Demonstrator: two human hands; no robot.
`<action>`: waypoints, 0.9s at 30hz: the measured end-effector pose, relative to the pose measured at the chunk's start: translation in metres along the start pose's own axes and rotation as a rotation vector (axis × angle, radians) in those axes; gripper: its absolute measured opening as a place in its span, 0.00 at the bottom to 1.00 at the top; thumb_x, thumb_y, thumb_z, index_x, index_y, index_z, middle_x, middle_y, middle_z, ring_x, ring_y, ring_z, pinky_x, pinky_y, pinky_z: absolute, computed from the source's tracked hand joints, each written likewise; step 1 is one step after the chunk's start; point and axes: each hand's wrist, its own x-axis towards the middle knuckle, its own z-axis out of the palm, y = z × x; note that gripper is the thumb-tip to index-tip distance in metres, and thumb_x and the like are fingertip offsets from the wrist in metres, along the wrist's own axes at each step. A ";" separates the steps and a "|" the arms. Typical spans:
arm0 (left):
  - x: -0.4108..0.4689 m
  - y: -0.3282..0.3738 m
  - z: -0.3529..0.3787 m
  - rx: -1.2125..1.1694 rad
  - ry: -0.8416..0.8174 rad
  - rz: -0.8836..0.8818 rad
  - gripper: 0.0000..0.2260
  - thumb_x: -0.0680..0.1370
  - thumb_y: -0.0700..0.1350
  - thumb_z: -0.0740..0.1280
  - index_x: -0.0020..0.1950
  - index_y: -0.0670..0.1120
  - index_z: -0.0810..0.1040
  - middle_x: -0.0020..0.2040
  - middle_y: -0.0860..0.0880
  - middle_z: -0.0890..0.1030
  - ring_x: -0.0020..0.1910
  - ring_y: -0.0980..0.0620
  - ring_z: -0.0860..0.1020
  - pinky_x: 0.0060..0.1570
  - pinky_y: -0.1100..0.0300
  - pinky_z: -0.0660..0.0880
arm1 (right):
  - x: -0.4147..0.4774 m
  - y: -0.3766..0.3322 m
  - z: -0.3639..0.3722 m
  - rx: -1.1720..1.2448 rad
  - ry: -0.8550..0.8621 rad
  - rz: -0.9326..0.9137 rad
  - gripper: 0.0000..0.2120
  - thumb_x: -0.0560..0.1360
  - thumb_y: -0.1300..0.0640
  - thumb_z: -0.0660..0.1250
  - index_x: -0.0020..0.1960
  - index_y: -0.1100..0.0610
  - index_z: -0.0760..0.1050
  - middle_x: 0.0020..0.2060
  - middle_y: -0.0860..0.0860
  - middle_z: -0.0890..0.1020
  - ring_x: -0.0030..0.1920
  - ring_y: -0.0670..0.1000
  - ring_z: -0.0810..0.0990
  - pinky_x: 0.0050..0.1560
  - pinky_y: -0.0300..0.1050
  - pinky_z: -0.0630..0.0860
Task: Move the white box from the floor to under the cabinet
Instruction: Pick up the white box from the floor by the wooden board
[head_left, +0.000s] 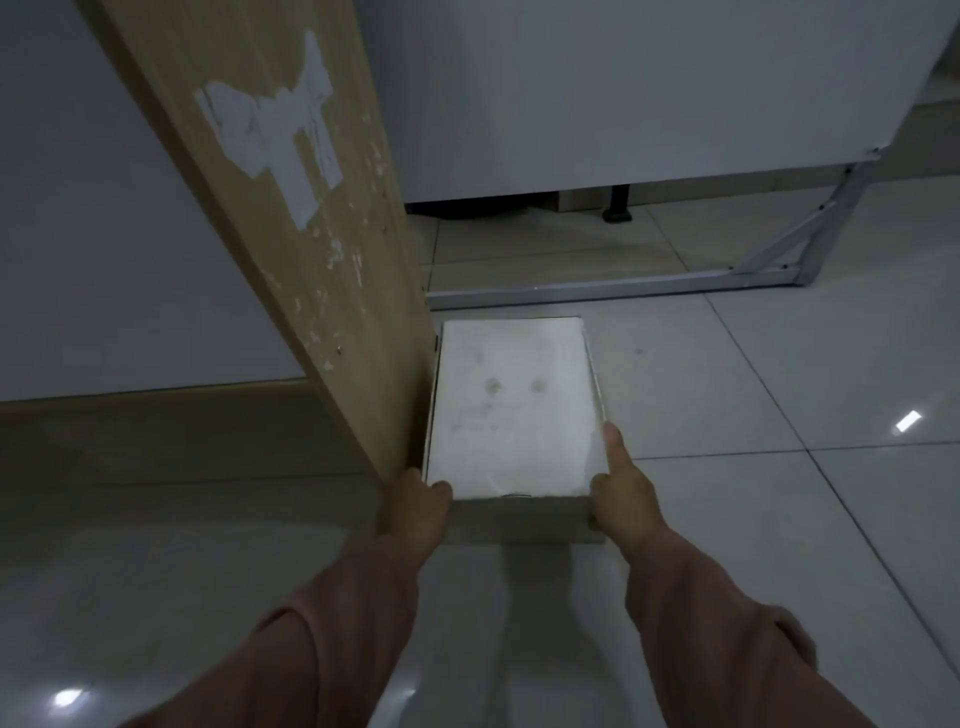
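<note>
The white box (511, 410) sits low over the tiled floor (753, 493), its left edge tight against the wooden cabinet side panel (311, 249). The left hand (413, 501) grips the near left corner, the right hand (621, 491) clasps the near right corner with one finger along the edge. Beyond it, a metal frame (623, 283) lies on the floor.

White box (511, 402) on tiled floor (779, 493)

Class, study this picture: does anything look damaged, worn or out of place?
Yes. The wooden panel beside the white box carries torn white sticker remnants and chipped specks lower down. The box top shows faint smudges, and its near edge looks frayed. Both hands, left hand and right hand, grip its near corners.
</note>
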 end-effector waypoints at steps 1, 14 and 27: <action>-0.004 -0.005 0.001 0.012 -0.027 0.010 0.08 0.76 0.40 0.60 0.49 0.36 0.73 0.53 0.38 0.78 0.47 0.44 0.75 0.46 0.58 0.71 | -0.003 -0.001 0.000 0.001 0.001 0.001 0.34 0.76 0.67 0.53 0.76 0.43 0.51 0.65 0.61 0.73 0.51 0.59 0.76 0.54 0.51 0.76; -0.091 -0.042 -0.019 -0.260 0.054 -0.007 0.11 0.77 0.39 0.60 0.34 0.44 0.72 0.36 0.46 0.74 0.40 0.45 0.72 0.42 0.57 0.65 | -0.076 0.027 0.008 0.056 0.052 0.085 0.30 0.76 0.62 0.56 0.76 0.49 0.53 0.62 0.61 0.76 0.55 0.62 0.77 0.56 0.52 0.75; -0.060 -0.052 -0.020 -0.632 -0.244 -0.205 0.22 0.71 0.66 0.65 0.57 0.54 0.79 0.50 0.50 0.84 0.52 0.47 0.79 0.58 0.51 0.71 | -0.070 0.039 -0.010 -0.018 0.103 0.086 0.20 0.82 0.52 0.51 0.59 0.65 0.74 0.56 0.65 0.78 0.58 0.64 0.75 0.56 0.48 0.70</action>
